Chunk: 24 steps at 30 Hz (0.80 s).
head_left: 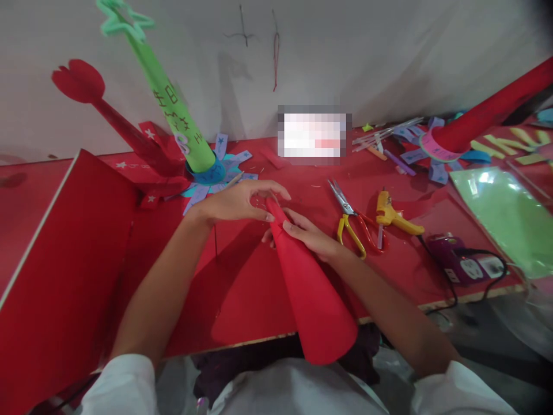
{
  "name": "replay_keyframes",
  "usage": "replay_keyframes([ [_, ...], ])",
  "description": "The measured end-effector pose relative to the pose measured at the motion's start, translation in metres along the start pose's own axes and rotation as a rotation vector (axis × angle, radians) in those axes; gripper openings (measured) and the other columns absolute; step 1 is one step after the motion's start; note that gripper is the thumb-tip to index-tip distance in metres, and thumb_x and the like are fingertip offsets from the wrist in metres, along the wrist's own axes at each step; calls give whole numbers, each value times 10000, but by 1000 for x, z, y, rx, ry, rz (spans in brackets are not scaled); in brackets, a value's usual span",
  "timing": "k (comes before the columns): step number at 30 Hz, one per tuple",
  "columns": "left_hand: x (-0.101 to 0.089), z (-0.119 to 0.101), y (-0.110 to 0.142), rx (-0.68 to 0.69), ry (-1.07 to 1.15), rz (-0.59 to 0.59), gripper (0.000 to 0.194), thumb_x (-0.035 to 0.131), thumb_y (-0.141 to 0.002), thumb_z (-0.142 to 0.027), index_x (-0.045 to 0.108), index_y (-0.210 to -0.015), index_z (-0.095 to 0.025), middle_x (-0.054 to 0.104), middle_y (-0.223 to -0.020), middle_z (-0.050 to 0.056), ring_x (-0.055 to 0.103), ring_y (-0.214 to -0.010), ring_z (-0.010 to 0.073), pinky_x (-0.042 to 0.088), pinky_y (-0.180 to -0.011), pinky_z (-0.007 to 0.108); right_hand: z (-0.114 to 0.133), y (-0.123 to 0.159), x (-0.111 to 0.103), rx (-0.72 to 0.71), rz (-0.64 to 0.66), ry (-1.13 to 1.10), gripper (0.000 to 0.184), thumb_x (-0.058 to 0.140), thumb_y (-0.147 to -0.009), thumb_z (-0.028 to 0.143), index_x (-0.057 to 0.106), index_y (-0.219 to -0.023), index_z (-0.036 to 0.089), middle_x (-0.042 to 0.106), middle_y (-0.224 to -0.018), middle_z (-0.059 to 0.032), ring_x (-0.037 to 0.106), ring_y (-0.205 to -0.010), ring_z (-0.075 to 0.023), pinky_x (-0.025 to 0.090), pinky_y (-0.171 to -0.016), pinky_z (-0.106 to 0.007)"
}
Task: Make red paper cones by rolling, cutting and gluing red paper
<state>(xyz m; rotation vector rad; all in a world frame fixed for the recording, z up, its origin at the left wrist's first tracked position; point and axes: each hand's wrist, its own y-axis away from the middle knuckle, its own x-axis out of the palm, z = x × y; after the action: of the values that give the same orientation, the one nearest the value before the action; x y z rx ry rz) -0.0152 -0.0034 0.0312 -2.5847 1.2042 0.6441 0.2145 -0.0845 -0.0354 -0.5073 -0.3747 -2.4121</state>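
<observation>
A red paper cone [309, 294] slants across the table's front edge. Its narrow end points away from me and its wide end hangs toward my lap. My right hand [309, 233] grips the cone just below the narrow end, with the thumb on top and fingertips showing on the far side. My left hand [242, 202] curls around the tip, its thumb against the paper and its fingers arched over. To the right lie scissors [343, 202] with one yellow and one red handle. A yellow glue gun [393, 214] rests beside them.
A green paper tube [168, 104] with a star top and a red paper flower [80, 80] stand at the back left. A red board [64, 259] rises on the left. A purple box [458, 259], a cord and a green sheet [505, 213] lie right, below a red tube [496, 109].
</observation>
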Motion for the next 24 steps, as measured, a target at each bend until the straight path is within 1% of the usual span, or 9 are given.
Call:
replay_keyframes([
  [2, -2, 2, 1, -6, -27, -26, 431, 855, -836, -339, 770, -1248, -246, 784, -1291, 85, 710, -1181, 229, 531, -1059, 358, -3, -2, -1, -50, -71, 103, 636, 737, -960, 642, 578, -1435, 252, 792, -1169, -98, 739, -986, -208, 572, -886, -339],
  [5, -4, 9, 0, -1, -41, -67, 432, 856, -822, -346, 777, -1233, -237, 777, -1282, 88, 694, -1160, 222, 525, -1047, 347, -6, -6, -1, -235, -282, 323, 526, 782, -923, 613, 660, -1298, 266, 715, -1318, -93, 670, -1143, -234, 521, -1013, -369],
  [7, -5, 13, -1, -5, -47, -81, 430, 857, -816, -363, 783, -1220, -235, 776, -1252, 82, 683, -1101, 208, 529, -1000, 334, -5, -6, 0, -357, -391, 453, 420, 798, -919, 565, 687, -1200, 273, 696, -1270, -75, 635, -1125, -237, 498, -1015, -372],
  [9, -5, 14, -1, -30, -51, -92, 439, 859, -812, -392, 784, -1218, -244, 775, -1207, 68, 661, -1017, 191, 527, -922, 317, -2, -4, 0, -418, -432, 515, 321, 780, -939, 543, 693, -1088, 273, 686, -1106, -52, 613, -995, -224, 498, -932, -364],
  [11, -4, 13, -2, -64, -38, -104, 443, 859, -805, -402, 783, -1217, -257, 772, -1173, 54, 639, -962, 179, 514, -869, 304, 3, -2, 0, -419, -425, 498, 316, 762, -947, 568, 683, -981, 264, 643, -961, -28, 569, -860, -204, 485, -827, -344],
  [15, -2, 7, -3, -95, 16, -121, 417, 853, -797, -366, 781, -1191, -248, 761, -1136, 50, 620, -942, 171, 496, -853, 299, 7, 1, -1, -346, -312, 340, 461, 743, -914, 702, 666, -911, 247, 566, -813, 4, 470, -691, -163, 410, -662, -306],
  [19, 1, 1, -5, -106, 30, -143, 415, 864, -784, -367, 784, -1167, -229, 732, -1025, 38, 575, -863, 155, 471, -766, 281, 4, 0, 0, -297, -231, 212, 538, 744, -875, 774, 647, -916, 247, 578, -787, 10, 524, -696, -162, 450, -681, -301],
  [22, 0, -2, -4, -114, 32, -158, 415, 876, -775, -376, 788, -1155, -237, 710, -985, 27, 555, -829, 151, 457, -734, 276, 4, -1, 2, -261, -203, 188, 581, 757, -832, 813, 646, -925, 250, 600, -821, 0, 570, -744, -173, 484, -701, -303],
  [24, -1, -3, -3, -121, 20, -170, 414, 874, -779, -376, 790, -1164, -247, 709, -983, 25, 554, -809, 151, 451, -713, 275, 5, -1, 2, -261, -188, 198, 594, 753, -826, 824, 641, -915, 248, 591, -811, 2, 567, -745, -173, 485, -695, -300],
])
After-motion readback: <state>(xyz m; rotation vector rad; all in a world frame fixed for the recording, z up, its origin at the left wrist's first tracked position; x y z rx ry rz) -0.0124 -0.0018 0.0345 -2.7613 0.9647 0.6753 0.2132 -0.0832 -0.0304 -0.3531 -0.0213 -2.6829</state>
